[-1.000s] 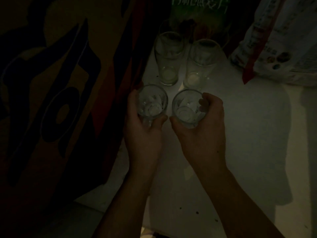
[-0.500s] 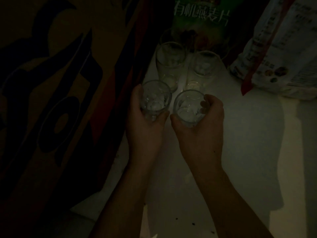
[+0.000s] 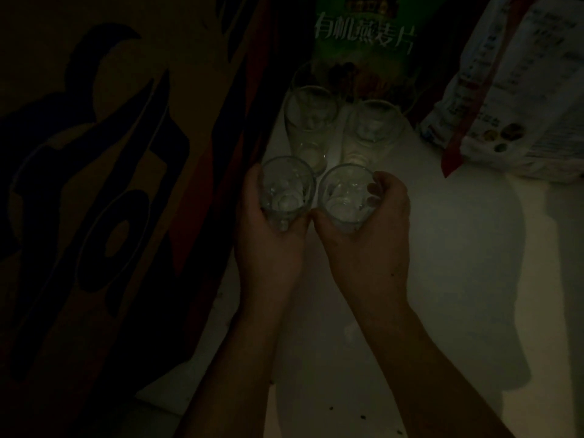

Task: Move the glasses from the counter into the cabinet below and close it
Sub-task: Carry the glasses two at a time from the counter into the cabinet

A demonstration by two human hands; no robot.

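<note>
Two short glasses are held upright side by side over the pale counter, their long axes vertical and their open mouths turned up toward the camera; the left glass is wrapped from below and from its outer side by the left hand, fingers and thumb curled round its wall; the right glass is gripped likewise by the right hand, whose fingertips are seen hooked over the far rim; each glass thus lies just ahead of its own palm, so neither hand is the nearer. Two taller glasses are left standing just beyond, close to the held pair; whether the held glasses touch the counter cannot be told in the dim light. The cabinet is not in view; it is judged that the coming move must be downward and back toward the body, with the glasses kept upright.
</note>
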